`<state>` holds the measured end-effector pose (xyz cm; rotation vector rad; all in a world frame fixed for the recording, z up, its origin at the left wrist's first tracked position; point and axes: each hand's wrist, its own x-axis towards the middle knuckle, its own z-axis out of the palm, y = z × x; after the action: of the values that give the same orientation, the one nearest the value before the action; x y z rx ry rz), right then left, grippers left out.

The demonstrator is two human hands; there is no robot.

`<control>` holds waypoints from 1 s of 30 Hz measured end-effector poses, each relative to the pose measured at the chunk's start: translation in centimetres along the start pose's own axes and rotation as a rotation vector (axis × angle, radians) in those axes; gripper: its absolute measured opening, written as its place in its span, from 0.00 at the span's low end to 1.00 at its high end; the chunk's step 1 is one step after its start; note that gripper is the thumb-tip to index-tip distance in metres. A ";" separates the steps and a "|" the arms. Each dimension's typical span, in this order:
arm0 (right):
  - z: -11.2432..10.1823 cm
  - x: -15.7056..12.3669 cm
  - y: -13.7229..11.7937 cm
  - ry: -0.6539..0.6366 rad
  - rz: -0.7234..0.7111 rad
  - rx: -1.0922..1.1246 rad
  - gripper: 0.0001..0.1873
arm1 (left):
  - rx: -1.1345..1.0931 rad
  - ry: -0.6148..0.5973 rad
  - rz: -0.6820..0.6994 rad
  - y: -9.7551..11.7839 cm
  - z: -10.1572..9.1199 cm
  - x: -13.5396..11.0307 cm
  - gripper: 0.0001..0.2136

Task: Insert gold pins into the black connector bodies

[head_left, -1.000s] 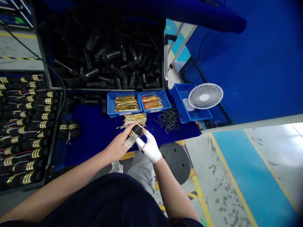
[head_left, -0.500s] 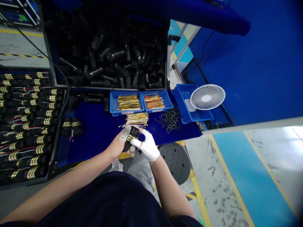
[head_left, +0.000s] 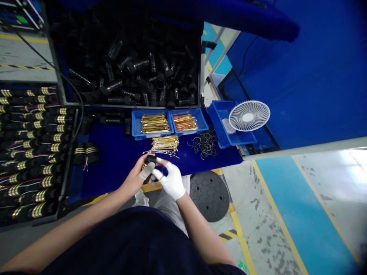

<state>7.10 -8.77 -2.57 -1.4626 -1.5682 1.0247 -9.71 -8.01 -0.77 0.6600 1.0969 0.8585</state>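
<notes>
Item: black ribbed plastic connector (head_left: 150, 160) — light, stiff, best taken by its ribbed barrel; held over your lap, pinched in your left hand (head_left: 132, 180); your gloved right hand (head_left: 172, 182) also closes on it; gold wire bundle (head_left: 164, 145) lies just beyond.

Room over the blue mat (head_left: 104, 173) left of the left hand (head_left: 132, 179), gold wire bundle (head_left: 164, 145) just ahead, black rings (head_left: 203, 143) ahead to the right

Blue fabric partition (head_left: 315, 76) rising on my right, pale rail (head_left: 304, 152) along its foot. Below, scuffed grey floor (head_left: 266, 244), yellow line (head_left: 276, 214), blue painted lane (head_left: 304, 214). Round black studded stool seat (head_left: 209, 196) near my knee. Bright glare on floor far right.
</notes>
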 end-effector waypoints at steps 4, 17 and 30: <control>-2.9 1.4 4.4 0.170 0.125 -0.485 0.14 | 0.908 0.328 0.417 0.4 -5.7 1.9 0.21; -6.1 1.3 5.6 0.365 0.190 -0.205 0.14 | 1.557 0.511 0.487 7.7 -12.7 9.3 0.28; -8.7 -0.3 2.4 0.159 -0.090 -0.570 0.14 | 0.741 0.475 0.326 11.0 -12.8 11.8 0.23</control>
<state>15.99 -8.45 -1.30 -1.7713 -1.8764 0.4036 -22.19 8.39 -1.72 1.3180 1.8009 0.9027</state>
